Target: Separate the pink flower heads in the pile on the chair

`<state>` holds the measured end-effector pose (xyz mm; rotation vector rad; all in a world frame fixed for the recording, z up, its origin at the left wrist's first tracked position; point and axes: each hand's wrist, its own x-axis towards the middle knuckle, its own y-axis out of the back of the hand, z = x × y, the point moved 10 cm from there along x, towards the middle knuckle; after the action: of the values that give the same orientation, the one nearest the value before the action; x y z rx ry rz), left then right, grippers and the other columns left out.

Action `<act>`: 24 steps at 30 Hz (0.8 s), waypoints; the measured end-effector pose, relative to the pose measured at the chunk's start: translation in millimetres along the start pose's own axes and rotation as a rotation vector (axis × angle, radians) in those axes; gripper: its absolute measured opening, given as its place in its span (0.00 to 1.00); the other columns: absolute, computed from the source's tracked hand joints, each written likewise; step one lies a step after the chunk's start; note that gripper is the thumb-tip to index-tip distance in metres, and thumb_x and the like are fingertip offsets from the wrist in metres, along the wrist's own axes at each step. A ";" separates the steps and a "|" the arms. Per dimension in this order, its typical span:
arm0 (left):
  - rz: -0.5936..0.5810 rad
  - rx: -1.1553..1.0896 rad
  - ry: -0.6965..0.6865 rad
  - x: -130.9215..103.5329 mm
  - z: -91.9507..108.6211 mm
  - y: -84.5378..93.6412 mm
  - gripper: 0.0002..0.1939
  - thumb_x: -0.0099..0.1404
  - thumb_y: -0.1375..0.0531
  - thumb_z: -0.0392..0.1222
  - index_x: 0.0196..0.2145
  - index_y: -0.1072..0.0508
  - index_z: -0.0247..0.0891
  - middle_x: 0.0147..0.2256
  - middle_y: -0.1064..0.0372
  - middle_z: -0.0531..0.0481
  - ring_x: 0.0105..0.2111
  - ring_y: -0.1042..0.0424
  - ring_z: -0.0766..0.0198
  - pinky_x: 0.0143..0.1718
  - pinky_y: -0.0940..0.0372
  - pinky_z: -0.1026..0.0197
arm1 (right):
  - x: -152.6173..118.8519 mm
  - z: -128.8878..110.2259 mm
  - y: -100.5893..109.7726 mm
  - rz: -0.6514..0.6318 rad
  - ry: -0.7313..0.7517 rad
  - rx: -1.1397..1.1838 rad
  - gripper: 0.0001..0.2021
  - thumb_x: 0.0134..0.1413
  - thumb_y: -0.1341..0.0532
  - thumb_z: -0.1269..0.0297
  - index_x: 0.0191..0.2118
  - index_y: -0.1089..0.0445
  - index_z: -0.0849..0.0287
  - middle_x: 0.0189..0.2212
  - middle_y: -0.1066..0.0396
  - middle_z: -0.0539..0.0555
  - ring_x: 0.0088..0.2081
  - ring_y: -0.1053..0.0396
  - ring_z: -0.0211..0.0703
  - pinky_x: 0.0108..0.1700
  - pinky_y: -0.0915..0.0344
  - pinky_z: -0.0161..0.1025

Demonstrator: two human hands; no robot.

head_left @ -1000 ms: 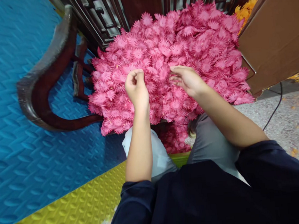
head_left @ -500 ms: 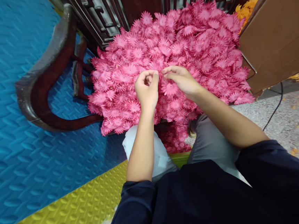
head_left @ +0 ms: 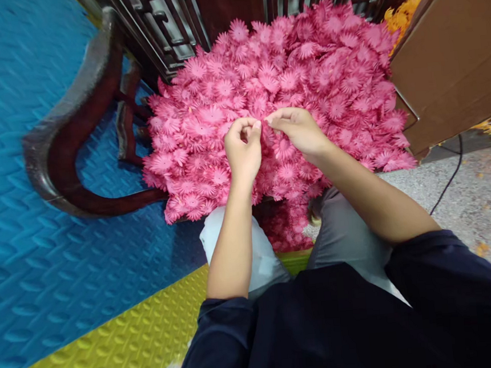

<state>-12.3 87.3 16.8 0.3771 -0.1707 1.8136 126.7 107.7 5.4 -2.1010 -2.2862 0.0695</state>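
Note:
A wide heap of pink artificial flowers (head_left: 205,119) spreads in front of me, piled over a dark wooden seat. Over its middle, my left hand (head_left: 244,147) is closed, thumb and forefinger pinched at the tips. Whatever lies between them is too small to make out. Close by on the right, my right hand (head_left: 296,131) also pinches, its fingertips a small gap from the left ones. I cannot make out what it grips against the pink petals.
A curved dark wooden armrest (head_left: 60,160) stands at the left. Brown cardboard (head_left: 453,51) rises at the right, with orange flowers (head_left: 403,17) behind it. A black cable (head_left: 452,178) runs along the speckled floor. More pink pieces (head_left: 286,226) lie below between my knees.
My right thumb and forefinger have closed together. My left hand has shifted very slightly right and down. The flower heap looks the same.

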 end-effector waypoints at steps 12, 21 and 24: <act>0.678 0.225 -0.013 8.0 -23.7 98.3 0.09 0.68 0.48 0.48 0.40 0.34 0.41 0.31 0.36 0.52 0.32 0.33 0.67 0.39 0.36 0.63 | 10.7 11.9 28.4 0.184 -0.007 -0.054 0.08 0.51 0.40 0.71 0.23 0.30 0.61 0.25 0.32 0.47 0.31 0.35 0.32 0.47 0.37 0.37; -0.002 0.119 -0.064 3.3 6.2 9.4 0.12 0.60 0.38 0.52 0.31 0.28 0.40 0.24 0.37 0.55 0.26 0.37 0.69 0.33 0.39 0.65 | 8.5 10.7 21.3 0.157 -0.018 -0.054 0.04 0.50 0.39 0.70 0.27 0.29 0.62 0.26 0.30 0.47 0.32 0.34 0.33 0.46 0.37 0.37; -0.275 -0.018 0.066 -4.9 0.5 -24.3 0.17 0.55 0.35 0.56 0.29 0.27 0.38 0.24 0.36 0.55 0.25 0.38 0.70 0.30 0.40 0.65 | 8.0 9.1 18.5 0.128 -0.013 -0.040 0.05 0.52 0.40 0.70 0.26 0.31 0.62 0.25 0.33 0.47 0.30 0.36 0.31 0.42 0.38 0.35</act>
<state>12.2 89.4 13.7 0.3112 -0.0845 1.5494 143.9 117.2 -4.8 -2.2713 -2.1757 0.0412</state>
